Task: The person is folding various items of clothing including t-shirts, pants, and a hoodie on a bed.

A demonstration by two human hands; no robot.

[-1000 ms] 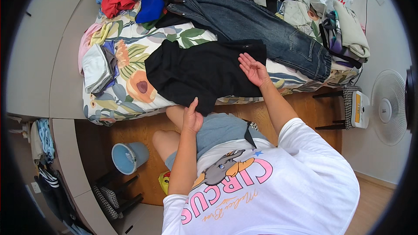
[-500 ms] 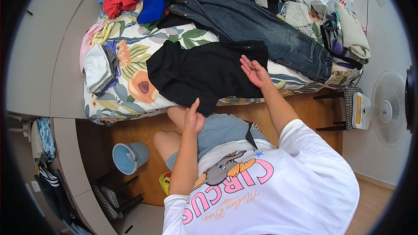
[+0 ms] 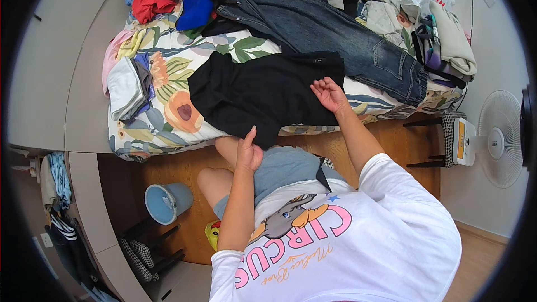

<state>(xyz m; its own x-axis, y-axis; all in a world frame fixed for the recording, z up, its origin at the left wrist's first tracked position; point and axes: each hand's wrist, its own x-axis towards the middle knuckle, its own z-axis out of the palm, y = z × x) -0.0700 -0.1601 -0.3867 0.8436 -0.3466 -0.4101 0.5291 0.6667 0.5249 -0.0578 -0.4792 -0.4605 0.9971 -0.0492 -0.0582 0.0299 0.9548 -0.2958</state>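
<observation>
A black top [image 3: 263,92] lies spread over the near edge of the bed, one part of it hanging toward my lap. My left hand [image 3: 249,152] is at that hanging part, thumb pointing up against the black cloth; its other fingers are hidden, so its grip cannot be made out. Over the right part of the top is my right hand [image 3: 330,95], palm up, with fingers loosely bent and apart and nothing in them. Just behind the top lie dark blue jeans [image 3: 335,39], stretched out toward the right.
Folded clothes [image 3: 127,88] lie on the bed's left side, and a folded stack [image 3: 447,50] on its right. A red garment [image 3: 152,3] and other loose clothes fill the back. On the floor stands a blue bucket [image 3: 168,202]. A white fan [image 3: 498,140] stands at right.
My right hand's fingers have bent inward a little, drawing back from the top's far right part. My left hand and the clothes look unchanged.
</observation>
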